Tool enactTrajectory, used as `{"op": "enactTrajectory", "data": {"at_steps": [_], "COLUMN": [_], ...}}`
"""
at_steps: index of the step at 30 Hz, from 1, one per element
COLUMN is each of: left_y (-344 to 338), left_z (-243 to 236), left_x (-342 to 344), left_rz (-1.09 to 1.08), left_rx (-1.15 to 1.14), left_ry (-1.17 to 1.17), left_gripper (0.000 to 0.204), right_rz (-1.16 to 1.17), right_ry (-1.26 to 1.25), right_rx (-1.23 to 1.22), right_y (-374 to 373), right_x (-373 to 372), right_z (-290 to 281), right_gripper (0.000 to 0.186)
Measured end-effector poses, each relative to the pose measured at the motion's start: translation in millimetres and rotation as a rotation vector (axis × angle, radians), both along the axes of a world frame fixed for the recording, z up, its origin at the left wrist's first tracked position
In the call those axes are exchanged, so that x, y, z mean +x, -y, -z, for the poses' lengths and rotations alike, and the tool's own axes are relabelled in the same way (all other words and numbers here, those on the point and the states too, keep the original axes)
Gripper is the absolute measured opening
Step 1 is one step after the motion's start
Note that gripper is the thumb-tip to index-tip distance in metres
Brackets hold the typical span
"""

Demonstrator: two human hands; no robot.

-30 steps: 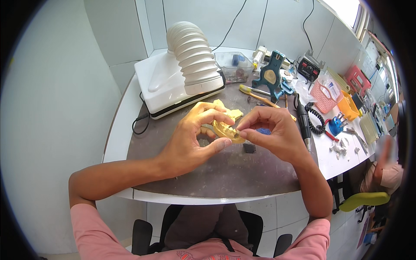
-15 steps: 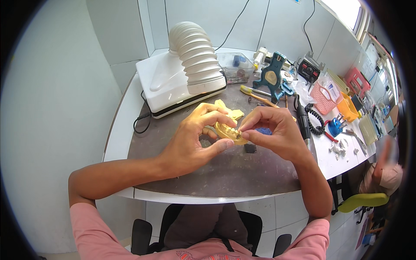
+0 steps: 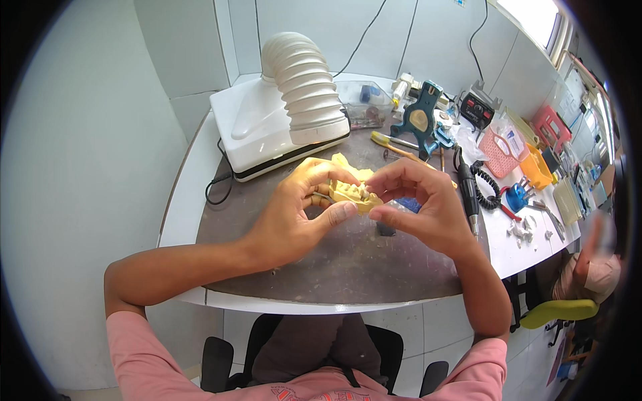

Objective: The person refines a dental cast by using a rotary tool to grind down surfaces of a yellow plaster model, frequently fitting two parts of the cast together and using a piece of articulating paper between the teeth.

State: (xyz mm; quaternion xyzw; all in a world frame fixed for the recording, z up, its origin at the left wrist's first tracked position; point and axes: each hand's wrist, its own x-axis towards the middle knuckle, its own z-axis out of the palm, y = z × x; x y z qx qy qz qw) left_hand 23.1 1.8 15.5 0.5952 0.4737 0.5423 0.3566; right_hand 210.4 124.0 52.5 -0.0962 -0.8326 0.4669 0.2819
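Note:
A yellow plaster dental model (image 3: 351, 202) with tooth shapes is held above the brown mat. My left hand (image 3: 294, 204) grips its left side, thumb in front and fingers behind. My right hand (image 3: 428, 204) has its thumb and fingertips curled around the model's right end, closed on it. A second yellow plaster piece (image 3: 340, 160) shows just behind, partly hidden by the model and my fingers. Beneath my right hand lie a blue object (image 3: 409, 203), mostly covered, and a small dark square piece (image 3: 386, 230).
A white box unit with a ribbed hose (image 3: 304, 87) stands at the back left. Behind the hands are a brush (image 3: 401, 148) and a teal articulator (image 3: 418, 120). To the right lie a black handpiece (image 3: 467, 187), a pink basket (image 3: 498, 154) and white scraps (image 3: 523, 229). Another person (image 3: 588, 267) sits far right.
The dental model has been tipped so its tooth side shows more. My right thumb and fingers have spread from a pinch at the teeth to a wider hold on its right end.

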Motion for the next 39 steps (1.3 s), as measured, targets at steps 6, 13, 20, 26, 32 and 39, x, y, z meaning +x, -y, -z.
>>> {"op": "enactTrajectory", "data": {"at_steps": [6,13,20,26,32,39], "left_y": [1.4,-0.7,-2.8,-3.3,-1.3,-0.2], "left_z": [0.9,9.2,4.1,4.6,1.8,4.4], "left_x": [0.8,2.8,-1.2,-0.9,-2.7,-3.1], "left_rz": [-0.004,-0.016,-0.032,0.004,0.025,0.014], "left_rx": [-0.06,-0.09,-0.033,-0.106,-0.157,-0.171], "left_ry": [0.101,0.215,0.191,0.401,0.513,0.528], "left_gripper": [0.035,0.036,0.039,0.039,0.04,0.043], "right_rz": [0.004,0.011,0.107,0.12,0.132,0.12], "right_ry": [-0.027,-0.053,-0.124,-0.15,-0.185,-0.155], "right_rx": [0.059,0.141,0.091,0.28,0.08,0.061], "right_y": [-2.0,-1.3,6.7,6.3,12.9,11.0], "right_x": [-1.5,-4.3,-9.2,-11.3,-15.7,-14.8], "right_z": [9.1,11.6,19.2,15.6,22.3,25.3], "right_gripper": [0.028,0.023,0.021,0.023,0.026,0.029]}}
